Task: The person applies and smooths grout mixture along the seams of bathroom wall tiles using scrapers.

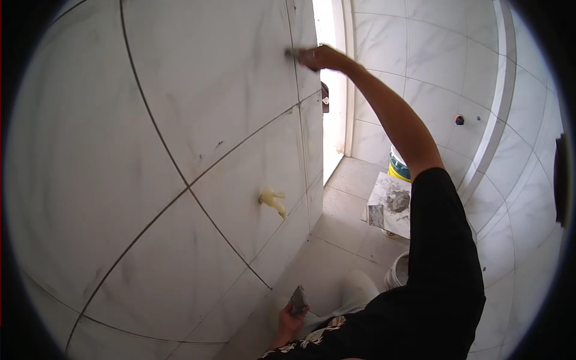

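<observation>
My right hand point(324, 58) reaches up to the wall at the upper middle, beside a vertical joint near the door edge. Its fingers are closed around a small tool point(292, 53) whose tip meets the tiles; motion blur hides its exact kind. Low in the view, my left hand point(290, 325) grips a grey slab-like piece point(299, 300) that looks coated with mortar or grout. White marbled wall tiles point(210, 78) with dark joints fill the left side. A yellowish plastic tap point(273, 203) juts from the wall between the two hands.
A marbled board point(384, 191) bearing a heap of grey paste point(397, 201) lies at the right, before a green and yellow bucket point(398, 166). Another bucket point(395, 273) stands on the floor near my body. A bright door opening point(333, 129) lies beyond the wall edge.
</observation>
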